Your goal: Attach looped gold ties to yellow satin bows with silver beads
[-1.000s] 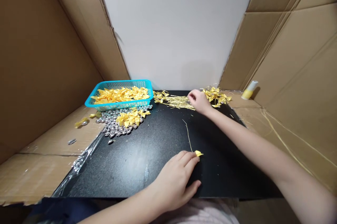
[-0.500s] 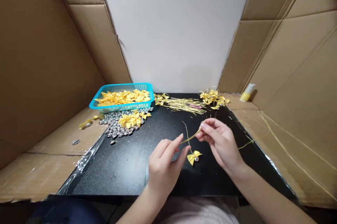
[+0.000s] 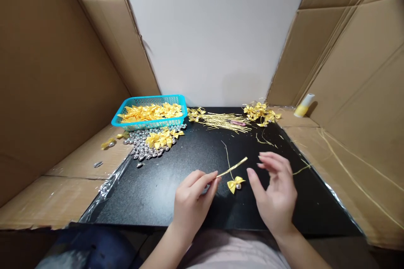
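Between thumb and forefinger, my left hand [image 3: 194, 195] pinches one end of a short gold twist tie [image 3: 235, 166], whose free end points up to the right. My right hand [image 3: 274, 191] is open, thumb apart from the fingers, with nothing in it. Between the hands a yellow ribbon bow [image 3: 232, 186] lies on the black table [image 3: 151, 201], with a silver bead [image 3: 238, 186] at its side. A thin string [image 3: 226, 153] runs up from the bow and passes behind the twist tie.
A turquoise basket [image 3: 117, 121] of yellow bows stands back left, silver beads [image 3: 142, 145] spilled before it. Gold twist ties [image 3: 217, 121] lie at the back, a pink tool [image 3: 237, 123] on them. Beaded bows [image 3: 260, 112] are heaped back right, near a thread spool [image 3: 304, 105]. Cardboard walls flank the table.
My right hand has let go of the twist tie's far end, opened and moved down to the right. My left hand keeps its pinch on the tie. The view has shifted slightly.
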A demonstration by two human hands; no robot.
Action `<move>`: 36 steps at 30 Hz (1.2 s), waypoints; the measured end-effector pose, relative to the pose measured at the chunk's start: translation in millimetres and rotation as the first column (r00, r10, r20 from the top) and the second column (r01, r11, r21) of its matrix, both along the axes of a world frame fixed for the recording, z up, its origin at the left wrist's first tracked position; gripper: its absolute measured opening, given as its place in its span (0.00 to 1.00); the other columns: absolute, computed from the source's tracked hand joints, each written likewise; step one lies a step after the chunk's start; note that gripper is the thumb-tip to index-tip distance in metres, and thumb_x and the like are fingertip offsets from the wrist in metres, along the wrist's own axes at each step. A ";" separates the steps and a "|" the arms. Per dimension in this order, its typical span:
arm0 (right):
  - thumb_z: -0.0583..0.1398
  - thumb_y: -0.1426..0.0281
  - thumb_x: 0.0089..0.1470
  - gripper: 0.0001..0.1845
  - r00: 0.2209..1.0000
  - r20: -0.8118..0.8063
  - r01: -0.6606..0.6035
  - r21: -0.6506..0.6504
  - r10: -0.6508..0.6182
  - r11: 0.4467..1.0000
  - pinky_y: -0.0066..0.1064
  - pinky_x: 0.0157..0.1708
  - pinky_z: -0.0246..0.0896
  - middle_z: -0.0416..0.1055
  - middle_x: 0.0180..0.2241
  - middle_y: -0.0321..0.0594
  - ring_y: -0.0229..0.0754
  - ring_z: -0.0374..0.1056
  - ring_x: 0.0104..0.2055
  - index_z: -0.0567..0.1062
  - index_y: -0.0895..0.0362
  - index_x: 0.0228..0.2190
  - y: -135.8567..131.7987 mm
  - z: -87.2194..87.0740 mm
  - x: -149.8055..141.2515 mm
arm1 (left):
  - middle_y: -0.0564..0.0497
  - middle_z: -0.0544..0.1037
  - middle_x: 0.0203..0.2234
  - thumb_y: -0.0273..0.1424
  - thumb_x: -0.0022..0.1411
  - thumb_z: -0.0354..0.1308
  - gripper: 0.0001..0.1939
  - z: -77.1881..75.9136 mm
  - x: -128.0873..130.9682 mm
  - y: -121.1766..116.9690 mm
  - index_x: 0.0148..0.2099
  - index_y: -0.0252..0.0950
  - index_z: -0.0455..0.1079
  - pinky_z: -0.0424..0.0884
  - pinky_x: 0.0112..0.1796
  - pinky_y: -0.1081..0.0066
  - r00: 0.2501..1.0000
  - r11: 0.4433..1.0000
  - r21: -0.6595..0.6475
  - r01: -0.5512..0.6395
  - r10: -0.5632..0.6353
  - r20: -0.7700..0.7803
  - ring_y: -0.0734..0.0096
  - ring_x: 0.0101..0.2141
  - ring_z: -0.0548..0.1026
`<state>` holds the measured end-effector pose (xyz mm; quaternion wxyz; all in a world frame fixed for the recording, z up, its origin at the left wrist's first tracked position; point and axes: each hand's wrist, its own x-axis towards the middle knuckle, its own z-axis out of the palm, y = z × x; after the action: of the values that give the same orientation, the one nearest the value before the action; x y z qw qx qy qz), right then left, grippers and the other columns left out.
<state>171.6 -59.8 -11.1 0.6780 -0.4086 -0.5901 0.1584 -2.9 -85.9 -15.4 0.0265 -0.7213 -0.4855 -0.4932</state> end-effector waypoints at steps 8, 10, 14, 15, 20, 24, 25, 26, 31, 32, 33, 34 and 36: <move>0.61 0.79 0.55 0.13 0.752 0.660 -0.118 0.133 0.001 0.984 0.34 0.32 0.61 0.73 0.28 0.39 0.40 0.66 0.29 0.77 0.54 0.42 -5.2 8.9 1.1 | 0.52 0.75 0.23 0.28 0.63 0.57 0.06 4.6 -0.7 -6.9 0.39 0.36 0.76 0.66 0.25 0.75 0.985 0.992 -0.094 -0.086 0.071 -0.155 0.72 0.24 0.73; 0.60 0.77 0.56 0.08 0.723 0.691 -0.102 0.083 0.017 0.991 0.34 0.32 0.60 0.72 0.27 0.39 0.40 0.65 0.28 0.78 0.56 0.37 -1.6 6.5 0.4 | 0.52 0.74 0.23 0.29 0.64 0.56 0.07 4.8 0.0 -8.4 0.39 0.36 0.76 0.66 0.25 0.75 0.985 0.992 -0.095 -0.085 0.069 -0.157 0.72 0.24 0.73; 0.59 0.76 0.57 0.07 0.729 0.685 -0.050 0.041 0.008 0.998 0.31 0.32 0.60 0.71 0.26 0.38 0.39 0.66 0.28 0.78 0.57 0.32 0.2 -0.1 -0.7 | 0.53 0.75 0.23 0.28 0.63 0.56 0.06 5.3 1.1 -8.9 0.38 0.36 0.76 0.66 0.25 0.76 0.985 0.993 -0.086 -0.084 0.069 -0.161 0.73 0.24 0.73; 0.59 0.76 0.57 0.07 0.736 0.677 -0.041 0.031 0.009 0.999 0.31 0.31 0.60 0.72 0.26 0.38 0.39 0.66 0.28 0.78 0.57 0.31 -0.6 -1.1 -1.0 | 0.53 0.75 0.23 0.27 0.63 0.56 0.06 5.5 1.6 -8.7 0.38 0.36 0.76 0.66 0.25 0.76 0.985 0.994 -0.080 -0.080 0.067 -0.157 0.73 0.24 0.73; 0.59 0.77 0.55 0.07 0.801 0.597 -0.018 -0.059 0.049 0.998 0.28 0.30 0.62 0.73 0.26 0.38 0.38 0.69 0.28 0.78 0.59 0.31 -3.3 -1.5 -2.1 | 0.52 0.76 0.25 0.25 0.62 0.58 0.04 6.7 5.1 -8.4 0.39 0.35 0.74 0.69 0.29 0.77 0.999 0.999 -0.031 -0.027 0.026 -0.027 0.75 0.26 0.74; 0.60 0.77 0.53 0.07 0.857 0.498 -0.046 -0.177 0.130 0.983 0.25 0.26 0.62 0.73 0.24 0.37 0.35 0.68 0.24 0.78 0.58 0.28 -0.1 2.4 -3.2 | 0.55 0.76 0.23 0.26 0.61 0.59 0.03 5.9 7.9 -5.0 0.36 0.36 0.74 0.69 0.28 0.78 0.988 0.994 -0.112 0.001 0.016 0.151 0.77 0.23 0.73; 0.60 0.77 0.53 0.07 0.871 0.466 -0.059 -0.216 0.156 0.974 0.24 0.25 0.62 0.73 0.24 0.37 0.35 0.68 0.23 0.78 0.58 0.27 0.9 3.5 -3.8 | 0.55 0.76 0.23 0.27 0.61 0.60 0.03 4.8 8.5 -3.3 0.35 0.36 0.74 0.69 0.27 0.78 0.978 0.988 -0.153 0.006 0.026 0.208 0.77 0.23 0.73; 0.60 0.76 0.52 0.07 0.885 0.429 -0.073 -0.260 0.183 0.963 0.23 0.24 0.62 0.73 0.23 0.36 0.34 0.68 0.22 0.77 0.58 0.26 1.7 4.6 -4.4 | 0.55 0.77 0.23 0.28 0.61 0.59 0.03 3.3 9.1 -1.6 0.34 0.36 0.74 0.69 0.27 0.78 0.963 0.979 -0.201 0.021 0.035 0.268 0.77 0.23 0.74; 0.60 0.71 0.52 0.07 0.941 0.200 -0.162 -0.437 0.272 0.885 0.23 0.19 0.61 0.71 0.19 0.35 0.35 0.67 0.20 0.74 0.57 0.24 3.5 5.7 -8.2 | 0.54 0.78 0.24 0.32 0.62 0.58 0.06 -4.3 13.6 3.7 0.34 0.36 0.73 0.71 0.28 0.77 0.854 0.910 -0.373 0.180 0.044 0.519 0.74 0.25 0.75; 0.60 0.69 0.53 0.08 0.945 0.147 -0.197 -0.459 0.293 0.867 0.24 0.19 0.61 0.70 0.19 0.35 0.35 0.66 0.20 0.72 0.57 0.24 3.7 5.1 -9.0 | 0.53 0.78 0.25 0.33 0.62 0.57 0.07 -5.1 14.7 3.7 0.35 0.36 0.72 0.71 0.28 0.77 0.833 0.897 -0.388 0.212 0.042 0.551 0.74 0.25 0.75; 0.60 0.68 0.53 0.08 0.945 0.089 -0.238 -0.477 0.316 0.846 0.24 0.19 0.60 0.69 0.18 0.34 0.35 0.66 0.19 0.71 0.57 0.24 3.8 4.3 -9.6 | 0.53 0.78 0.25 0.33 0.62 0.57 0.07 -5.7 15.7 3.5 0.35 0.36 0.72 0.71 0.28 0.76 0.814 0.886 -0.398 0.239 0.041 0.579 0.74 0.25 0.75; 0.61 0.66 0.54 0.09 0.941 0.025 -0.282 -0.492 0.337 0.824 0.23 0.18 0.61 0.69 0.18 0.34 0.35 0.66 0.19 0.70 0.57 0.25 4.0 3.4 -10.1 | 0.53 0.78 0.25 0.34 0.63 0.57 0.07 -6.1 16.6 3.2 0.35 0.35 0.71 0.71 0.28 0.76 0.798 0.877 -0.404 0.261 0.040 0.602 0.73 0.26 0.75; 0.61 0.65 0.54 0.09 0.925 -0.108 -0.366 -0.505 0.364 0.781 0.23 0.19 0.62 0.70 0.19 0.34 0.35 0.67 0.20 0.69 0.57 0.26 4.4 1.9 -10.6 | 0.52 0.78 0.25 0.33 0.62 0.57 0.07 -7.0 17.8 2.6 0.35 0.35 0.70 0.71 0.28 0.76 0.772 0.871 -0.400 0.285 0.038 0.634 0.73 0.26 0.75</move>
<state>160.9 -55.5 -9.2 0.5010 -0.4529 -0.5921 0.4396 15.0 -83.3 -22.5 -0.3464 -0.5321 -0.5218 -0.5697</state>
